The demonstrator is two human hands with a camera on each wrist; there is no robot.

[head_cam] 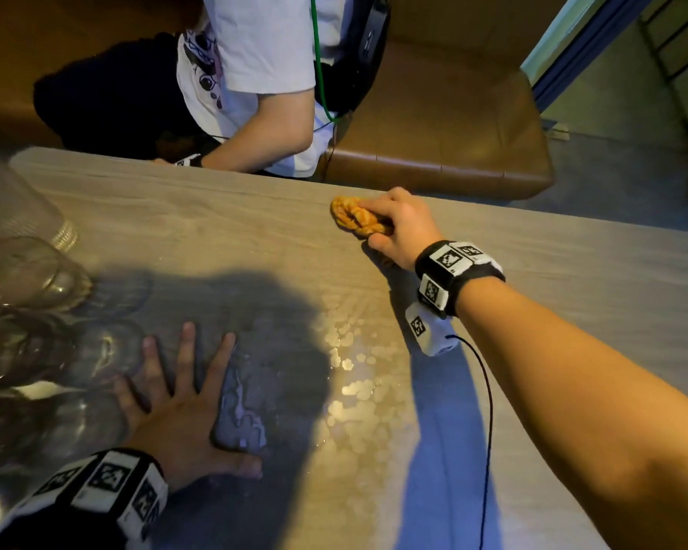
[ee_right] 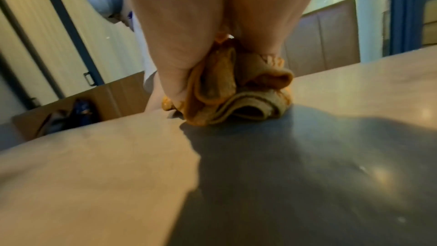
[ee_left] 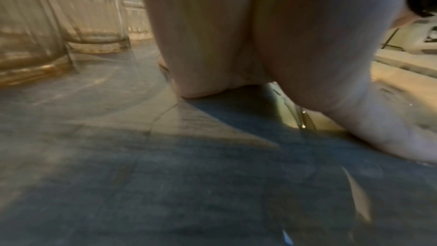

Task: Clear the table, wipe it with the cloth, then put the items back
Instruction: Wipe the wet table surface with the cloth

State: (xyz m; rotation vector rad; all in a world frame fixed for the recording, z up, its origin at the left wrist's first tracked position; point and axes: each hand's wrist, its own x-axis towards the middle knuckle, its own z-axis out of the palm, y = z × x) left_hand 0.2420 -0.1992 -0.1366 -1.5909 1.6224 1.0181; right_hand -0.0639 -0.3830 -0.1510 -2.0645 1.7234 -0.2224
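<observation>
My right hand (head_cam: 390, 228) grips a bunched orange cloth (head_cam: 354, 218) and presses it on the grey wood-grain table (head_cam: 215, 216) close to the far edge. In the right wrist view the cloth (ee_right: 236, 98) bulges in folds out from under my palm and thumb. My left hand (head_cam: 183, 394) lies flat on the table at the near left, fingers straight and spread, holding nothing. In the left wrist view the heel of that hand (ee_left: 260, 44) rests on the wet surface. Several clear glasses (head_cam: 32, 279) stand just left of it.
A wet smear with beaded drops (head_cam: 354, 375) runs across the middle of the table. Another person in a white shirt (head_cam: 263, 73) sits on the brown bench (head_cam: 453, 152) across the table, one hand at the far edge. More glasses (ee_left: 94, 21) crowd the left side.
</observation>
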